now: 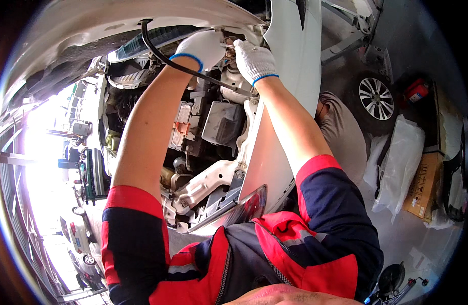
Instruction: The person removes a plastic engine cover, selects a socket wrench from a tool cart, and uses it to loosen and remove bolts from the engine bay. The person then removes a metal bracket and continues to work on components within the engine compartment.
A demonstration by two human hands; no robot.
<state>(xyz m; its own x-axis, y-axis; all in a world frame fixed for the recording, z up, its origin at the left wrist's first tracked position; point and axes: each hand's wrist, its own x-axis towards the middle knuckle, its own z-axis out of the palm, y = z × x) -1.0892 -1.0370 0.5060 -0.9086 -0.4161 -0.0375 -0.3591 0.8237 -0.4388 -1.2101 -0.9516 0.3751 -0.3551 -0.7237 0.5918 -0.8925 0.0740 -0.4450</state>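
Observation:
Both my hands wear white knit gloves with blue cuffs and reach deep into the engine bay of a white car, near the base of the windshield. My left hand [206, 48] is beside a cluttered rusty-brown part [233, 55]; its fingers are hidden. Facing it from the right, my right hand [255, 60] has its fingers closed around the end of a thin metal rod-like piece [227, 46], which points toward my left hand. Just below the gloves sits a pale rounded reservoir [235, 84]. A black hood prop rod [193, 73] crosses over my left forearm.
The raised hood [91, 20] hangs above. A dark fuse-box cover [223, 123] and headlight [246, 208] lie nearer me. Right of the fender [290, 101], a person [343, 132] crouches beside a wheel [375, 99], a red canister [416, 91] and a cardboard box [425, 185].

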